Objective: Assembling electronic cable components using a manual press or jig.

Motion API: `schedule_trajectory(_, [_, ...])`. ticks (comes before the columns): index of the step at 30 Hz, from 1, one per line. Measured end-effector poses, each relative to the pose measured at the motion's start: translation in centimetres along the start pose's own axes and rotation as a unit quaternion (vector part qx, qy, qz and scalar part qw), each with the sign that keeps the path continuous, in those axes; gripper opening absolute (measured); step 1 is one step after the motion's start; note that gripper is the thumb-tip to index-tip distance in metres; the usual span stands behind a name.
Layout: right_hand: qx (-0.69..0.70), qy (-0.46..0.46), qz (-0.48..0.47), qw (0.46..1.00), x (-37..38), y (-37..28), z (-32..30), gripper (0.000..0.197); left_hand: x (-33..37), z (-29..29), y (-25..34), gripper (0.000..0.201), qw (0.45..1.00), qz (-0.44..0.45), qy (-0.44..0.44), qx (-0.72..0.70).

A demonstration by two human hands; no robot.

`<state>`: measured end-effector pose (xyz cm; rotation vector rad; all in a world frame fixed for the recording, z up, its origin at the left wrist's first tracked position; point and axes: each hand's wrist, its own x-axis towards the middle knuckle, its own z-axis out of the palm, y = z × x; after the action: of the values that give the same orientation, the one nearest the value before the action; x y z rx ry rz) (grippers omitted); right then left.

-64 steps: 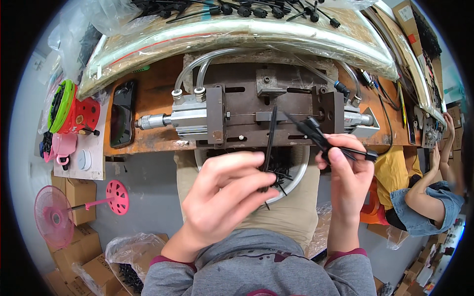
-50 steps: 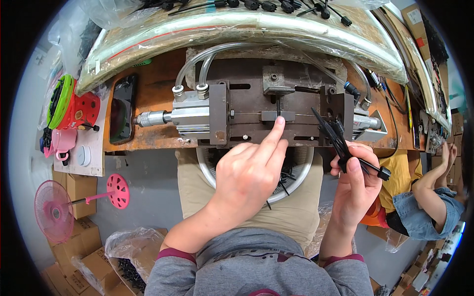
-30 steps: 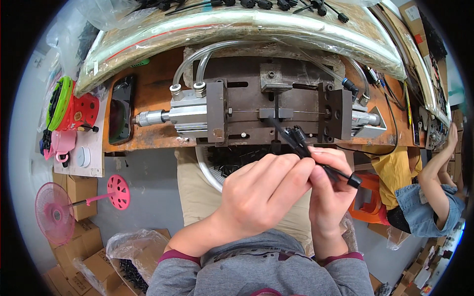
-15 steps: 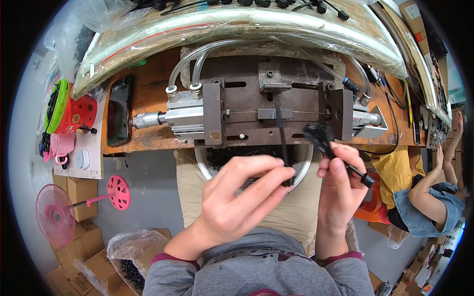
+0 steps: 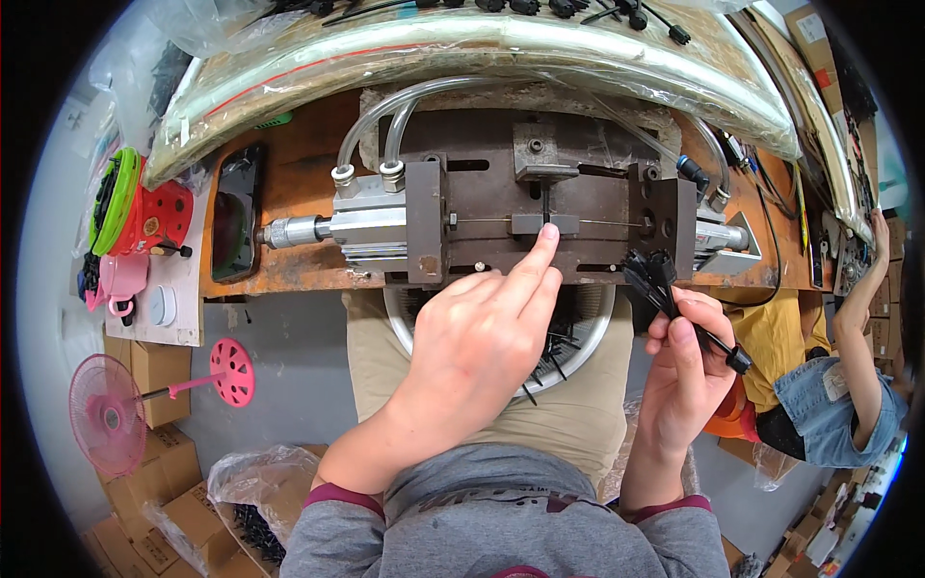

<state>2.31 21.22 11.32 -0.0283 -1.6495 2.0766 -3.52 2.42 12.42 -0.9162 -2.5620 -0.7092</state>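
Left fingers (image 5: 532,269) at grey block (image 5: 524,224) (black parts (image 5: 654,275) in right fingers (image 5: 686,335))

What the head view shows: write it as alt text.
A person's left hand points its index finger at a small grey block on a brown metal fixture while the right hand holds a bunch of black parts. A white-rimmed container of black pieces sits at the lap.

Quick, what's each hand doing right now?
Left hand: pointing at the grey block; palm hidden, can't tell if holding anything.
Right hand: closed on black sticks.
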Motion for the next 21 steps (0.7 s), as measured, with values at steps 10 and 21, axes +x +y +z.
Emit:
schedule_trajectory(10, [0.016,-0.017,0.026,0.999,-0.09,0.15,0.0,0.015,0.1,0.08,0.11,0.026,1.0,-0.006,0.003,0.001])
schedule_trajectory(21, [0.013,-0.033,0.033,0.999,-0.2,0.15,0.0,0.015,0.07,0.19,0.41,0.024,1.0,-0.019,0.003,0.001])
